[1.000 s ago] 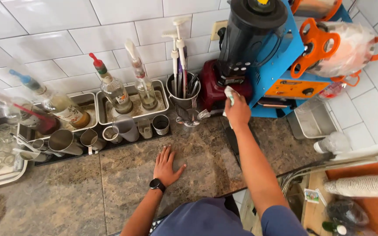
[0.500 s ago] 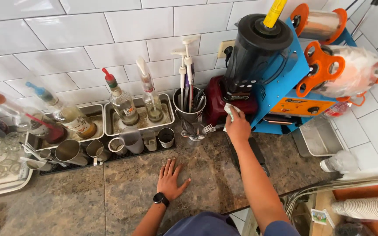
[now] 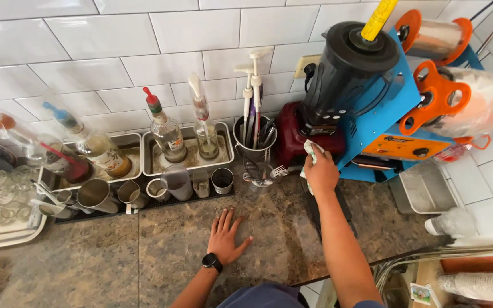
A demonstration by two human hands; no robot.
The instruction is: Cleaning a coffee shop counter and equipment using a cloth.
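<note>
Brown stone counter (image 3: 115, 262) carries metal trays (image 3: 186, 162), cups (image 3: 222, 180), blender (image 3: 326, 108); sealing machine (image 3: 406, 131).

White tiled wall (image 3: 87, 63) behind speckled granite counter (image 3: 87, 268).

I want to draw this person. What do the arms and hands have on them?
Both arms are bare, with no sleeves in view and no gloves. The left hand has a black watch with a dark band on its wrist. The right hand shows no watch or rings.
</note>
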